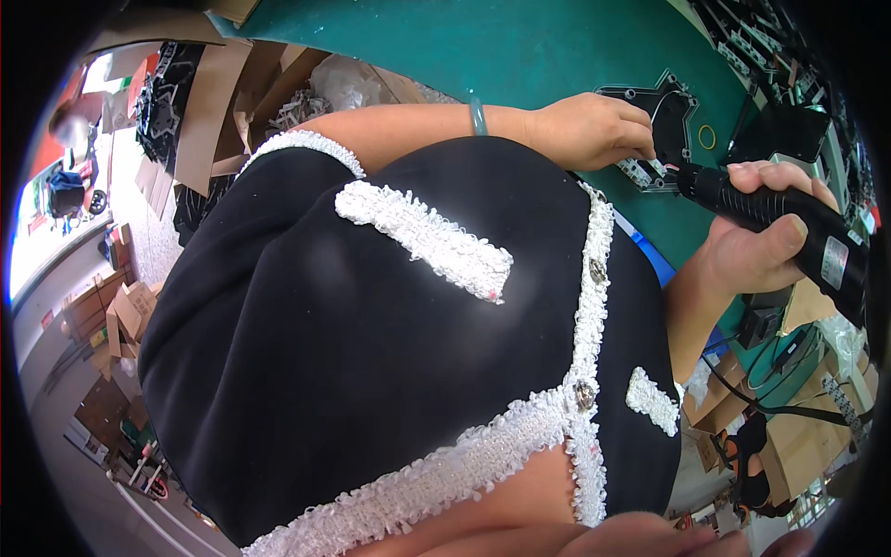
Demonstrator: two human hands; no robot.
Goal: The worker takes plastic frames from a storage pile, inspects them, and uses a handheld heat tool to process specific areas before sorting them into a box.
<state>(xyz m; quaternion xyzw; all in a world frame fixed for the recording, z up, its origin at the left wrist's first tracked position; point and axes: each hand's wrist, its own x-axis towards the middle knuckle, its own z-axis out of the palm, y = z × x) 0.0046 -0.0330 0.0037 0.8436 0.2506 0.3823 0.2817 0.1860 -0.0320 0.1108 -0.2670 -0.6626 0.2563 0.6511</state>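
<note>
The worktop (548, 46) is a plain deep green. The handheld driver (807, 223) is black, its body marked with fine pale lines near the front, and its label (834, 257) is silver-grey. The housing (670, 125) shows black inside with a silver-grey rim, and the thin ring (707, 137) beside it is yellow. The bangle (478, 117) is a translucent grey-green. The garment (408, 343) is solid black, with looped white trim (589, 325), silvery buttons (585, 396) and a small pink fleck on one white band (436, 239). The piled parts (742, 46) mix black and silver-grey; the cardboard (212, 111) is plain brown.
</note>
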